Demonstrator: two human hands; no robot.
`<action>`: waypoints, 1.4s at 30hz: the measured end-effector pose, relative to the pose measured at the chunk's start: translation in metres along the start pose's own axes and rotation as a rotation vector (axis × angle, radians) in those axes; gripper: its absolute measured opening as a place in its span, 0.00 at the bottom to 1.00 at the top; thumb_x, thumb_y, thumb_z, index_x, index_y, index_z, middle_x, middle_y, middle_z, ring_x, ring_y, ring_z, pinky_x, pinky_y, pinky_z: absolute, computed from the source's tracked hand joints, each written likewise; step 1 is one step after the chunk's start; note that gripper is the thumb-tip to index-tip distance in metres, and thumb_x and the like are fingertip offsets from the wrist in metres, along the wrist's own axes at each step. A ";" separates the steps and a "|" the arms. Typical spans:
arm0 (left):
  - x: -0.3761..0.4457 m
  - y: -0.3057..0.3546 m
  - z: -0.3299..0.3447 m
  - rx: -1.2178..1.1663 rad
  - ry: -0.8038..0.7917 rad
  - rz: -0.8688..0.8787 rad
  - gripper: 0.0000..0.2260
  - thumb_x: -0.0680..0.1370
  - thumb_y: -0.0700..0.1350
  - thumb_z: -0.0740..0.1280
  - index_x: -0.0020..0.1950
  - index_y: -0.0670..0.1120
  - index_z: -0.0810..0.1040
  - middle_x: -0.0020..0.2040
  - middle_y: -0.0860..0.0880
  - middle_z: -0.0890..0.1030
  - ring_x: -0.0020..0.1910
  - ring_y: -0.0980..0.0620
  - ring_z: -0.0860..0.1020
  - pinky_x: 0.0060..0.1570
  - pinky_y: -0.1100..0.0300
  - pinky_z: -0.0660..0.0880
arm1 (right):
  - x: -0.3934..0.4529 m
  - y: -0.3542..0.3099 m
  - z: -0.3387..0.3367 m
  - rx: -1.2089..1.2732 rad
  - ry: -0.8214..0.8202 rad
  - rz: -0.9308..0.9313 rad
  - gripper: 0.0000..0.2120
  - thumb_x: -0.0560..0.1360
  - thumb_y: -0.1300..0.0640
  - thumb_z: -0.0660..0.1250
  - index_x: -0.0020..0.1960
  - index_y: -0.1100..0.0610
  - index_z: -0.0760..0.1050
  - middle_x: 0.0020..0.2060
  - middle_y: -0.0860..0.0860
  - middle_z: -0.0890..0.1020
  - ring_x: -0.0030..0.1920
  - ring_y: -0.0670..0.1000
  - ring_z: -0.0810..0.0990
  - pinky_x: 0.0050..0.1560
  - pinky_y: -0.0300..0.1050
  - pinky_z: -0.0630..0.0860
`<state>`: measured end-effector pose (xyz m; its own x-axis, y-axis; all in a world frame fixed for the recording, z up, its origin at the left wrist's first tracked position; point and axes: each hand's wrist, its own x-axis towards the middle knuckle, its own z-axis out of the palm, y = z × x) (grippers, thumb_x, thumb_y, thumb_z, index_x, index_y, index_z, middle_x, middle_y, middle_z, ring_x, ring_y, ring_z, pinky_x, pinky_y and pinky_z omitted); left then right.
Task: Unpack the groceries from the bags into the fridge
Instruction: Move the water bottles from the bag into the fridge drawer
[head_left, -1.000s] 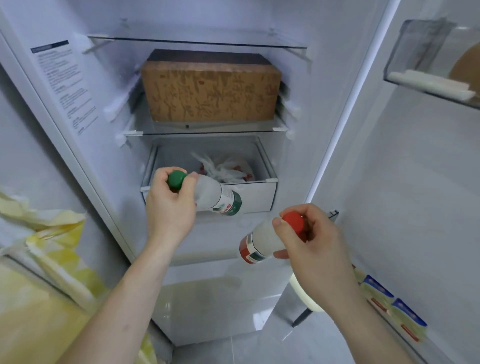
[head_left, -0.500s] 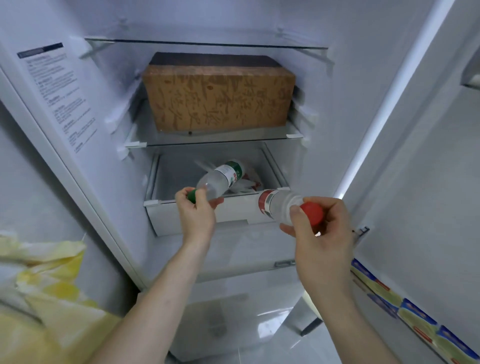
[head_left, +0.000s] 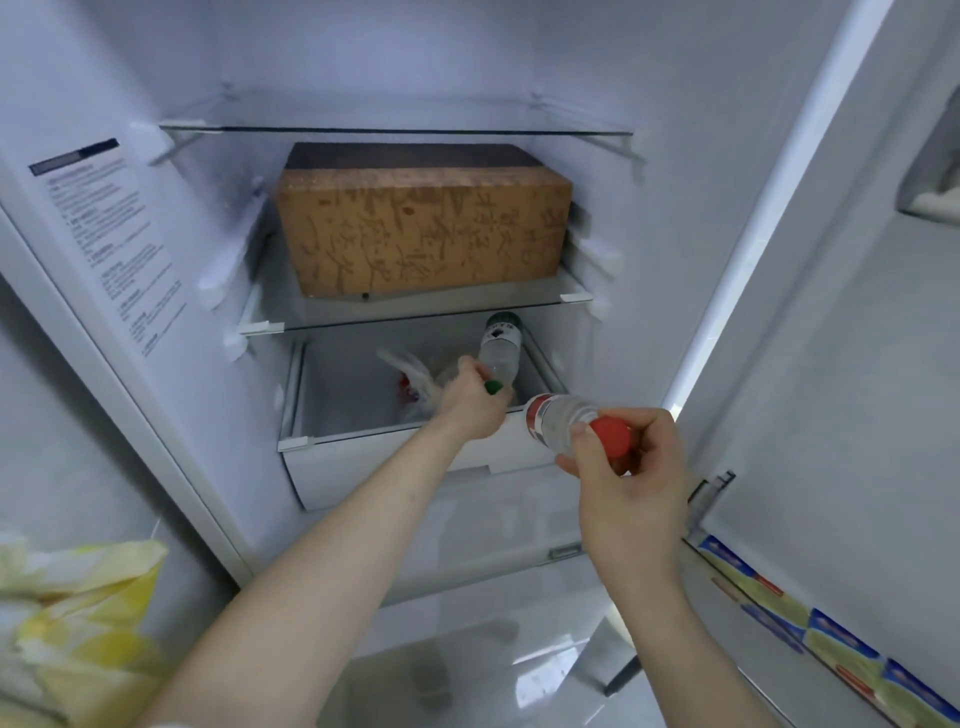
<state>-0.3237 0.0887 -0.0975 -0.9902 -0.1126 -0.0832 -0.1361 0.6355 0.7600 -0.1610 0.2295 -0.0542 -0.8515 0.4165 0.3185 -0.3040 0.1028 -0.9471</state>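
The left hand (head_left: 470, 402) pinched the green-capped bottle (head_left: 500, 351) by its neck, laying it in the drawer (head_left: 415, 452); the right hand (head_left: 631, 483) gripped the red-capped bottle (head_left: 563, 421), probably next.

2 water bottles: 1 w/ green cap (head_left: 500, 349), 1 w/ red cap (head_left: 563, 422). 1 brown box (head_left: 423, 228) at 12 o'clock. 1 plastic bag (head_left: 418, 375) in drawer (head_left: 384, 460). 2 glass shelves (head_left: 395, 130). 1 yellow bag (head_left: 78, 634) at 8 o'clock. 2 hands: left (head_left: 470, 405), right (head_left: 631, 483).

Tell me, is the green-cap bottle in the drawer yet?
Partly: the green-cap bottle reaches inside the open drawer, held at its cap by the left hand.
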 end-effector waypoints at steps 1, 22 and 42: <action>0.004 0.001 0.003 0.059 -0.004 0.005 0.19 0.80 0.55 0.69 0.63 0.45 0.67 0.60 0.43 0.78 0.57 0.41 0.78 0.51 0.53 0.74 | 0.001 0.000 -0.001 0.003 0.007 0.002 0.10 0.76 0.59 0.74 0.45 0.47 0.75 0.42 0.50 0.80 0.46 0.60 0.79 0.47 0.68 0.82; 0.053 0.007 0.001 0.088 -0.093 0.135 0.14 0.82 0.50 0.66 0.67 0.49 0.77 0.64 0.46 0.81 0.60 0.46 0.79 0.58 0.55 0.76 | 0.009 0.013 0.003 -0.026 -0.042 0.042 0.07 0.72 0.52 0.73 0.47 0.47 0.77 0.41 0.42 0.80 0.44 0.56 0.81 0.46 0.64 0.84; -0.027 -0.043 -0.060 -0.316 -0.017 -0.067 0.15 0.80 0.47 0.64 0.67 0.52 0.74 0.59 0.52 0.82 0.56 0.51 0.82 0.58 0.48 0.80 | 0.025 0.081 0.095 -0.169 -0.283 -0.080 0.12 0.79 0.52 0.72 0.57 0.46 0.71 0.50 0.39 0.79 0.51 0.44 0.80 0.45 0.39 0.80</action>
<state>-0.2887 0.0189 -0.0891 -0.9801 -0.1320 -0.1486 -0.1869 0.3585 0.9146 -0.2478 0.1623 -0.1192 -0.9200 0.1361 0.3674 -0.3192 0.2833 -0.9043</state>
